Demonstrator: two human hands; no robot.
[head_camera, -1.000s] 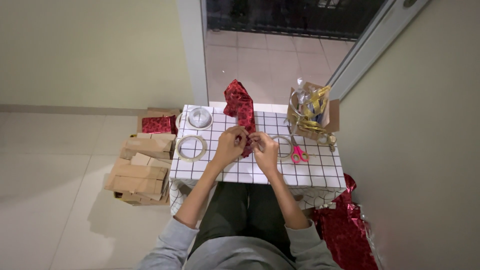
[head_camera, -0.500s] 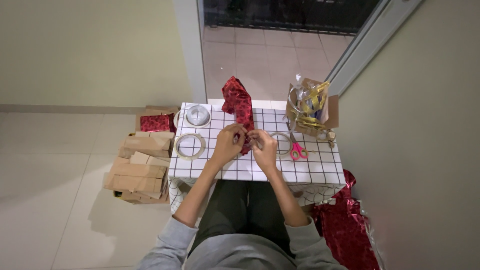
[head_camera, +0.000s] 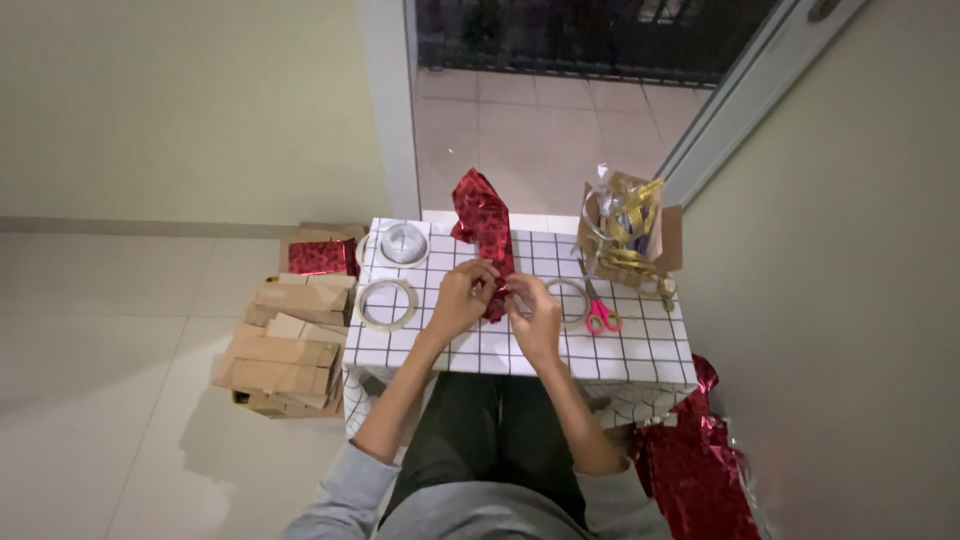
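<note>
A long object wrapped in shiny red patterned paper (head_camera: 482, 225) lies across the white grid-patterned table (head_camera: 640, 352), its far end sticking up past the table's back edge. My left hand (head_camera: 460, 297) grips its near end from the left. My right hand (head_camera: 532, 312) pinches the same end from the right, fingers closed on the paper. Both hands meet at the middle of the table.
Two tape rolls sit left, one clear (head_camera: 404, 243), one beige (head_camera: 386, 304); a third ring (head_camera: 570, 298) and pink scissors (head_camera: 601, 316) lie right. A box of gold ribbon (head_camera: 628, 232) stands back right. Cardboard boxes (head_camera: 285, 340) are stacked on the floor left, red wrap (head_camera: 695, 475) right.
The hands have stayed on the near end of the red wrapped object, with only small finger shifts. Nothing else moved.
</note>
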